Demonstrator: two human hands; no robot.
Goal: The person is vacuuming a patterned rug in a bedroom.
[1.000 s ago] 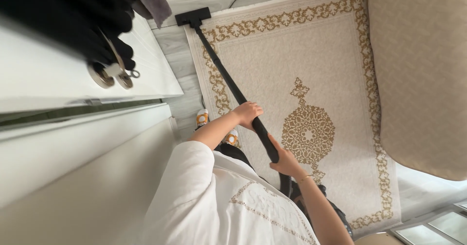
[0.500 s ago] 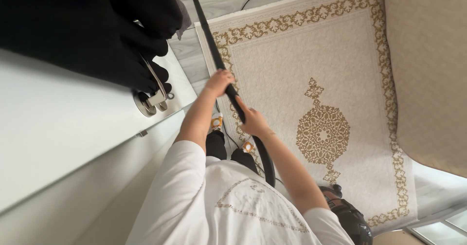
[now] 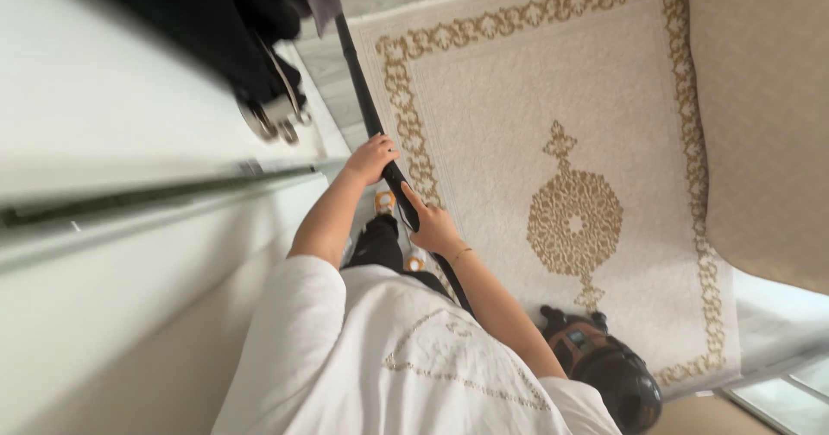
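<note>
The left hand (image 3: 373, 158) is wrapped around the black vacuum wand (image 3: 367, 107), fingers curled over it from above. Lower on the same tube the right hand (image 3: 432, 223) is closed in a grip, with the forefinger laid along the shaft and a thin bracelet at the wrist. The wand is held slanting away from the body, its upper end lost behind a dark garment (image 3: 233, 29) hanging at the top of the view, so the floor head is not seen.

Compared with a second ago, the two hands are now found closer together on the tube, and the floor head, then plainly visible on the bare floor beyond the rug's far edge, has passed out of sight; the wand is judged to have been pushed farther forward along the rug's border.

Below the hands a white embroidered shirt (image 3: 406, 357) fills the foreground. To the right lies the cream rug (image 3: 518, 89) with its gold border and central medallion. The dark canister of the vacuum (image 3: 604, 366) sits near the rug's near corner. A white cabinet surface (image 3: 104, 141) runs along the left.
</note>
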